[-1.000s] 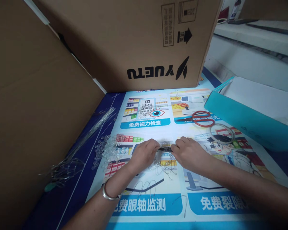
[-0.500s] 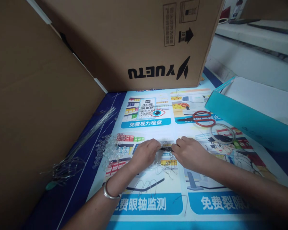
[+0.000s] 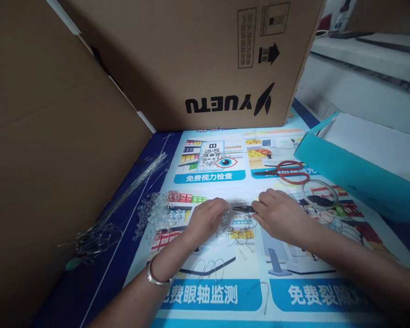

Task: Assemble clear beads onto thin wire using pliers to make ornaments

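Near the middle of the printed table cover, my right hand (image 3: 278, 214) is closed around a pair of pliers (image 3: 242, 209), whose dark narrow jaws point left. Facing it, my left hand (image 3: 210, 220) is pinched at the jaw tips. What lies between its fingers is too small to make out, though thin wire shows close by. Clear beads on fine wires (image 3: 225, 230) lie or hang just below the two hands. Left of my left hand spreads a pile of clear beads (image 3: 162, 214). Several short bent wires (image 3: 208, 269) rest nearer to me.
Red-handled scissors (image 3: 290, 172) and a wire coil (image 3: 319, 193) lie right of centre. A turquoise box (image 3: 355, 175) stands at right. Tall cardboard (image 3: 218, 59) walls the back and left. A bundle of thin wires (image 3: 130, 187) lies along the left side.
My right hand has shifted slightly right and up, away from my left hand, so more of the pliers' jaws shows. The view has tilted a little.
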The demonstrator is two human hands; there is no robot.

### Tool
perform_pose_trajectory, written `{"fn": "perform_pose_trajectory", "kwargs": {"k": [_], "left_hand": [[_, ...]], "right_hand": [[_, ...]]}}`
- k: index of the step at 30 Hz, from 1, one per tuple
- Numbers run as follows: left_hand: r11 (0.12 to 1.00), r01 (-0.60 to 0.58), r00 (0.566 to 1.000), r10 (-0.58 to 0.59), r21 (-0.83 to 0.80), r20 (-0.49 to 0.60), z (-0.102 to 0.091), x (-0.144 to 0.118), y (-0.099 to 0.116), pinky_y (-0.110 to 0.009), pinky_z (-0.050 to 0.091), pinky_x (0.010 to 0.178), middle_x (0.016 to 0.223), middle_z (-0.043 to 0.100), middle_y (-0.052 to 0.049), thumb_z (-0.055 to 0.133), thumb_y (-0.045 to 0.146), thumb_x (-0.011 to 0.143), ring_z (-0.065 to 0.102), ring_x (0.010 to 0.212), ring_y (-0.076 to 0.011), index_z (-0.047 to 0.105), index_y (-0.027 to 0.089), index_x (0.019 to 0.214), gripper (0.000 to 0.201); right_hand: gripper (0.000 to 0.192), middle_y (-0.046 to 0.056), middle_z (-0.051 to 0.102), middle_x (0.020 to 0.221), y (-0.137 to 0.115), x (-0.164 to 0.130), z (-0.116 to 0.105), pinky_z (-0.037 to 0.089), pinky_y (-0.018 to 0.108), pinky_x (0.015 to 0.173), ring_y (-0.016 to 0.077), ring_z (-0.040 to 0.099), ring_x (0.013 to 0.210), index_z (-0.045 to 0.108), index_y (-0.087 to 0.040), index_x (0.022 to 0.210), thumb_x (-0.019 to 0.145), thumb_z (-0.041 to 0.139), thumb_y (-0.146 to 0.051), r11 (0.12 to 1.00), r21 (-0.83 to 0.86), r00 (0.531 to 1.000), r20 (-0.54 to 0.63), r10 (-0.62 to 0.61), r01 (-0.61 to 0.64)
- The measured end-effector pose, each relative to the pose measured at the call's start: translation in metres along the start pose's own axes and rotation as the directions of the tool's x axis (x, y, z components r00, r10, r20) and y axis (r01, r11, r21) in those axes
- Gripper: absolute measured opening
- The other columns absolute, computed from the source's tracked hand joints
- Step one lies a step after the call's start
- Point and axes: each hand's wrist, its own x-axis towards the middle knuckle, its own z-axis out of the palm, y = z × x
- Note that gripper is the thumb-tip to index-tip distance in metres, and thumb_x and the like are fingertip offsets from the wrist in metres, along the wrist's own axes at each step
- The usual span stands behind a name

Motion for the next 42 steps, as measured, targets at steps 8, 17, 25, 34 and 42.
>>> {"fn": "perform_pose_trajectory", "kwargs": {"k": [8, 17, 25, 34, 42], "left_hand": [[1.000, -0.011, 1.000, 0.011, -0.016, -0.012, 0.000, 0.001, 0.001, -0.028, 0.045, 0.073, 0.087, 0.063, -0.004, 0.041, 0.011, 0.087, 0.057, 0.081, -0.0149, 0.053, 0.020, 0.095, 0.017], [1.000, 0.021, 1.000, -0.021, 0.014, 0.007, -0.001, 0.002, 0.004, -0.028, 0.044, 0.072, 0.086, 0.062, -0.004, 0.040, 0.015, 0.089, 0.056, 0.080, -0.0149, 0.053, 0.019, 0.093, 0.014], [0.998, 0.045, 0.999, -0.046, 0.053, 0.010, -0.003, 0.003, 0.008, -0.028, 0.043, 0.069, 0.081, 0.061, -0.004, 0.042, 0.019, 0.088, 0.056, 0.075, -0.0152, 0.054, 0.018, 0.088, 0.012], [0.995, 0.072, 0.997, -0.072, 0.067, 0.001, -0.004, 0.004, 0.012, -0.026, 0.043, 0.068, 0.081, 0.060, -0.003, 0.041, 0.017, 0.087, 0.055, 0.074, -0.0140, 0.054, 0.018, 0.087, 0.013], [0.985, 0.070, 0.997, -0.076, 0.158, 0.029, -0.002, 0.010, 0.019, -0.025, 0.044, 0.070, 0.084, 0.060, -0.004, 0.041, 0.020, 0.088, 0.057, 0.077, -0.0144, 0.056, 0.019, 0.091, 0.016]], "right_hand": [[0.022, 0.009, 0.056, 0.082, 0.001, 0.001, 0.004, 0.029, 0.031, 0.071, 0.0201, 0.046, 0.083, 0.061, -0.016, 0.084, 0.088, 0.043, -0.029, 0.999, -0.017, 0.999, -0.011, -0.032, 0.032], [0.021, 0.008, 0.056, 0.082, 0.003, 0.002, 0.004, 0.029, 0.032, 0.071, 0.0206, 0.046, 0.084, 0.059, -0.017, 0.085, 0.088, 0.043, -0.030, 0.999, -0.005, 0.999, 0.007, -0.036, 0.036], [0.024, 0.008, 0.056, 0.083, 0.014, -0.005, -0.012, 0.029, 0.030, 0.072, 0.0197, 0.047, 0.085, 0.059, -0.017, 0.085, 0.088, 0.042, -0.034, 0.999, 0.023, 0.999, 0.017, 0.036, -0.037], [0.023, 0.008, 0.056, 0.082, 0.000, -0.020, -0.020, 0.030, 0.031, 0.072, 0.0200, 0.047, 0.083, 0.059, -0.017, 0.085, 0.088, 0.042, -0.033, 0.999, 0.013, 0.997, 0.057, 0.045, -0.046], [0.023, 0.008, 0.057, 0.081, -0.006, -0.022, -0.015, 0.029, 0.031, 0.069, 0.0212, 0.047, 0.083, 0.060, -0.017, 0.084, 0.089, 0.042, -0.030, 0.996, -0.068, 0.997, 0.051, 0.055, -0.052]]}}
